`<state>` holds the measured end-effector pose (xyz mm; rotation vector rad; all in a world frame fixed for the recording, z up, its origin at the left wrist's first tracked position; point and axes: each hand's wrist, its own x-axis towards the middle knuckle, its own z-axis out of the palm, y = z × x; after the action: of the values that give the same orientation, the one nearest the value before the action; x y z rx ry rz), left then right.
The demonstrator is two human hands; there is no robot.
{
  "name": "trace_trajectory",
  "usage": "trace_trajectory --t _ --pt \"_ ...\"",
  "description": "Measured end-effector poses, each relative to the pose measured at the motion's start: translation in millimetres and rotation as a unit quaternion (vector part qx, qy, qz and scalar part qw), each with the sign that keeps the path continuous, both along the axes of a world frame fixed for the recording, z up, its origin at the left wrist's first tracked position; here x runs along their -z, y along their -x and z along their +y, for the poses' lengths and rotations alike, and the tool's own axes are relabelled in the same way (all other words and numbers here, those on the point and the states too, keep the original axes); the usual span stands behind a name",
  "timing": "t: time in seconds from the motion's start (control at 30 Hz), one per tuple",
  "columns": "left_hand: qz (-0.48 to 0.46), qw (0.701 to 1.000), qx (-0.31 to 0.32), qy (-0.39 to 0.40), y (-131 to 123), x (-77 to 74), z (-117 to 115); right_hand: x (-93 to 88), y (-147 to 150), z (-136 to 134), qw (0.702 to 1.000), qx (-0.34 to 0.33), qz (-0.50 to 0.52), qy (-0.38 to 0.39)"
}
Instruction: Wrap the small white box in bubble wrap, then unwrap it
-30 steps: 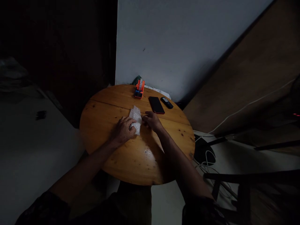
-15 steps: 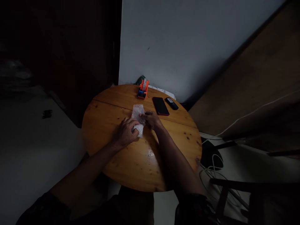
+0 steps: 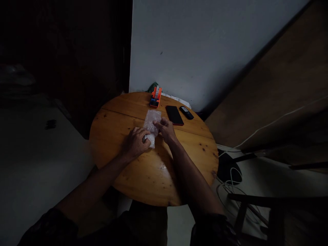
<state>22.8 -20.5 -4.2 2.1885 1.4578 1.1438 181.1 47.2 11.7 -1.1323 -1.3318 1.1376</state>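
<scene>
A piece of clear bubble wrap (image 3: 152, 119) lies near the middle of the round wooden table (image 3: 120, 126), its near end folded or rolled into a small bundle. My left hand (image 3: 138, 140) is curled around that bundle from the left, thumb on its near side. On the right edge of the sheet, my right hand (image 3: 166, 130) pinches the wrap between thumb and fingers. Whether anything is inside the bundle cannot be made out.
Behind the wrap stands an orange tape dispenser (image 3: 155, 97). A dark smartphone (image 3: 174, 115) and a small black keypad phone (image 3: 187, 112) lie to its right. A wall borders the table's far side. Loose cables (image 3: 232, 181) and a dark wooden chair (image 3: 252, 201) are at right.
My right hand has moved slightly up along the wrap, and the far part of the sheet now spreads wider and farther from me. My left hand stays on the bundle.
</scene>
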Motion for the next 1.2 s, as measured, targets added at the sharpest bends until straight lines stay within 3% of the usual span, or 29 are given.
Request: trace_trajectory --t 0.2,0.37,0.57,0.77,1.07,1.2 --pt "-0.001 0.999 -0.046 0.008 -1 0.6 -1 -20.8 -3 -13 0.995 -0.06 -0.083 -0.021" --pt "-0.074 0.994 -0.081 0.029 0 6.4 2 -20.7 -8 -38 0.981 -0.08 -0.161 -0.077" --pt "-0.166 0.984 0.012 0.06 7 15.4 8 -15.5 -15 -67 0.938 -0.09 -0.27 -0.197" --pt "-0.232 0.953 0.102 0.164 10 8.2 8 -4.9 -25 -77 0.919 -0.121 -0.289 -0.239" --pt "-0.281 0.927 0.116 0.22 10 -1.8 4 11.8 -23 -87 0.875 -0.125 -0.368 -0.289" --pt "-0.273 0.921 0.138 0.241 20 -3.5 5 17.9 -19 -87 0.876 -0.094 -0.369 -0.298"
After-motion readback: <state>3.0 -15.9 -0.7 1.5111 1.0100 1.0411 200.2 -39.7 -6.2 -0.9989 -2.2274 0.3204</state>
